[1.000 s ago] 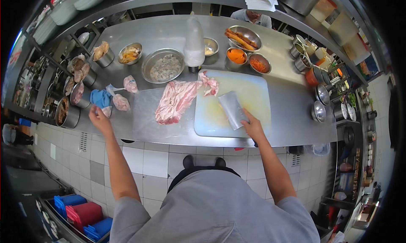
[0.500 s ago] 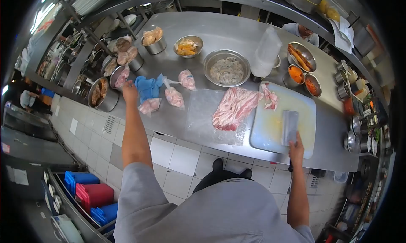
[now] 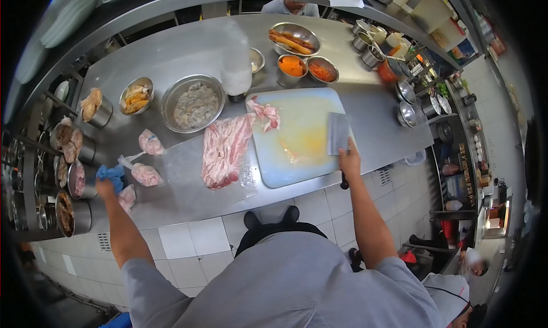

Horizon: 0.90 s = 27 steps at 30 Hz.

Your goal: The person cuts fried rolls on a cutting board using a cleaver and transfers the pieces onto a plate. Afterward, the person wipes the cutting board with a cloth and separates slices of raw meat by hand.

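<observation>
My right hand [image 3: 350, 158] is closed round the handle of a cleaver [image 3: 338, 131], whose broad blade lies over the right side of the white cutting board [image 3: 308, 114]. Small scraps of meat and a yellowish stain mark the board, and a piece of fatty meat [image 3: 266, 114] rests at its upper left corner. Beside the board, a slab of sliced pork belly [image 3: 225, 151] lies on a clear plastic sheet [image 3: 182, 171]. Far to the left, my left hand [image 3: 105, 187] grips a bunched blue cloth [image 3: 112, 175]. Tied bags of meat [image 3: 146, 174] lie near it.
A large bowl of shrimp [image 3: 194, 102] stands behind the pork. Bowls of orange vegetables [image 3: 292, 65] sit behind the board. Meat-filled pots [image 3: 73, 214] line the left edge. A shelf [image 3: 188, 8] crosses overhead. Across the table is a person [image 3: 291, 7]; another [image 3: 448, 296] is at lower right.
The view has swung to the right. My left hand has come onto the blue cloth, which is now gathered up. The cleaver stays in my right hand over the board.
</observation>
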### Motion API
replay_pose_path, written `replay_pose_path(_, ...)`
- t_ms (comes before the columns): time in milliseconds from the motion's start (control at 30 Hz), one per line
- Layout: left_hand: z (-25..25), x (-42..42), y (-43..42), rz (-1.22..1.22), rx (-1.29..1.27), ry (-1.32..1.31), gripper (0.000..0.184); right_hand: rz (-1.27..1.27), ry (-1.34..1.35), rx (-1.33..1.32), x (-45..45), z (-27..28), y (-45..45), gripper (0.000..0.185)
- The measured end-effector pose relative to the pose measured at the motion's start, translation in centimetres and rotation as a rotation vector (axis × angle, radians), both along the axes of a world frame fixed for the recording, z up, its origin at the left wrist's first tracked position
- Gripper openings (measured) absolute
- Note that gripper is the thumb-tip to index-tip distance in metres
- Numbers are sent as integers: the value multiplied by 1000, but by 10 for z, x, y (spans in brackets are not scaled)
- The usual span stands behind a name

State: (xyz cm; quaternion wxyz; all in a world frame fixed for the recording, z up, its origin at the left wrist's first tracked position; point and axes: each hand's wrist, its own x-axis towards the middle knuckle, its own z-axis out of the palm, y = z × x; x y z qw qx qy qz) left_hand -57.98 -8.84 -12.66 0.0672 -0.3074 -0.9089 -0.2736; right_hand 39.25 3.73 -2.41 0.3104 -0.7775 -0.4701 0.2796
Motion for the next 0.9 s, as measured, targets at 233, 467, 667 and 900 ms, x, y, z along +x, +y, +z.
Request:
replay_pose_path(233, 57, 10, -11, 308, 557, -234, 64, 455, -116, 17, -79, 23, -39, 67)
replay_pose_path(467, 173, 157, -56, 37, 1278, -485, 57, 74, 113, 103, 19, -16, 45, 62)
replay_pose_path(667, 205, 249, -111, 265, 1361, -497, 49, 297, -161, 247, 20, -44, 75, 62)
replay_pose_path(900, 173, 387, -123, 120, 1484, -801, 53, 748, -106, 32, -11, 18, 14, 67)
